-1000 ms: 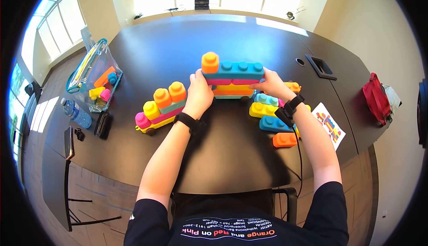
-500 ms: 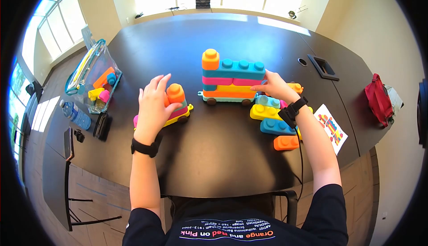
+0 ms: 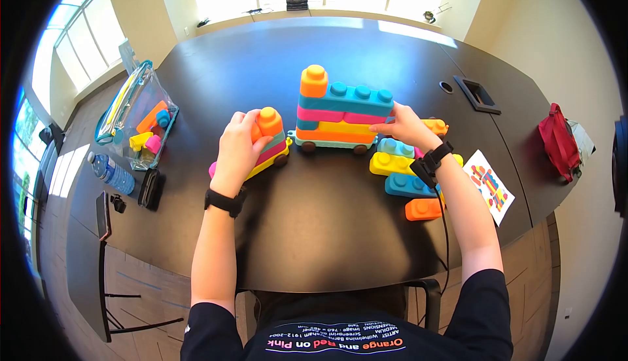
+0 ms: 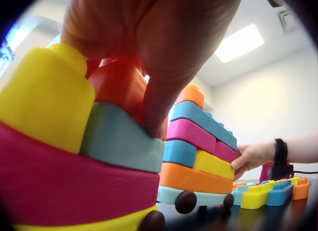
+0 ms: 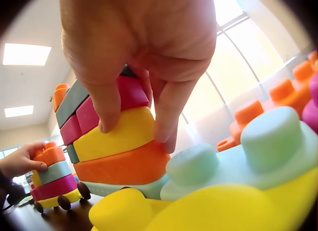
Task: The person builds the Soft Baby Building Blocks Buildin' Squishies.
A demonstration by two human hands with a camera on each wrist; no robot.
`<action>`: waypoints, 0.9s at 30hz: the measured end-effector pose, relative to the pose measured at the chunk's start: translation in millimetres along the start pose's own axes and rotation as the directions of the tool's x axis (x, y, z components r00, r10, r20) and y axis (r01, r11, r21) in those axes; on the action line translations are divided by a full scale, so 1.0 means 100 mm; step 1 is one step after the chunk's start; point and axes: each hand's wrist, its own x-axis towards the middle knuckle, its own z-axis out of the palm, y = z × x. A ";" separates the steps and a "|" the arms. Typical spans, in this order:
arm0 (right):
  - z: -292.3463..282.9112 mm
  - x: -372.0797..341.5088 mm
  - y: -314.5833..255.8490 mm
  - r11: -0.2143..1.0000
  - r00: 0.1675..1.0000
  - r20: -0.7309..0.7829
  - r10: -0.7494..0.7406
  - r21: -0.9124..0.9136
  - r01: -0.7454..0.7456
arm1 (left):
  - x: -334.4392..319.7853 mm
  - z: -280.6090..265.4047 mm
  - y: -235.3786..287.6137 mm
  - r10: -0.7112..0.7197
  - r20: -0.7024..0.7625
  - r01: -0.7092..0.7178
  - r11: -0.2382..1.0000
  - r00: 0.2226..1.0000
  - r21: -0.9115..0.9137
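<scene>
My left hand (image 3: pixel 237 155) grips the orange bricks (image 3: pixel 269 121) on top of a small block wagon with a yellow wheeled base. In the left wrist view its yellow brick (image 4: pixel 47 87) and pink brick (image 4: pixel 84 179) show beneath the hand; the fingertips are partly hidden. My right hand (image 3: pixel 409 130) holds the right end of a taller block wagon (image 3: pixel 337 135), thumb against its yellow brick (image 5: pixel 119 134). That wagon stacks orange, blue, yellow, pink and teal bricks on a pale wheeled base. The small wagon's right end sits close to the taller wagon's left end.
Loose bricks, such as a yellow one (image 3: pixel 391 163) and an orange one (image 3: pixel 424 210), lie below my right wrist, with a picture card (image 3: pixel 489 187) beside them. A clear bag (image 3: pixel 134 115), a water bottle (image 3: pixel 111 172) and a black case (image 3: pixel 150 189) stand at left.
My left hand let go of the taller wagon and moved left to the small wagon. It then took hold of that wagon and shifted it right. My right hand stays on the taller wagon.
</scene>
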 end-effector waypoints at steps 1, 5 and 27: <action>0.00 0.01 0.00 1.000 1.000 0.005 -0.007 0.000 0.007 | 0.02 0.02 0.00 0.008 -0.010 -0.008 1.000 1.000 0.004; -0.04 -0.01 -0.13 0.999 0.999 0.013 0.039 -0.022 -0.039 | 0.06 0.05 0.02 -0.003 -0.004 0.003 1.000 1.000 0.010; -0.90 -0.03 0.37 0.871 0.992 -0.129 -0.001 -0.487 -0.063 | -0.24 -0.25 0.62 0.260 -0.319 -0.286 0.957 0.911 -0.039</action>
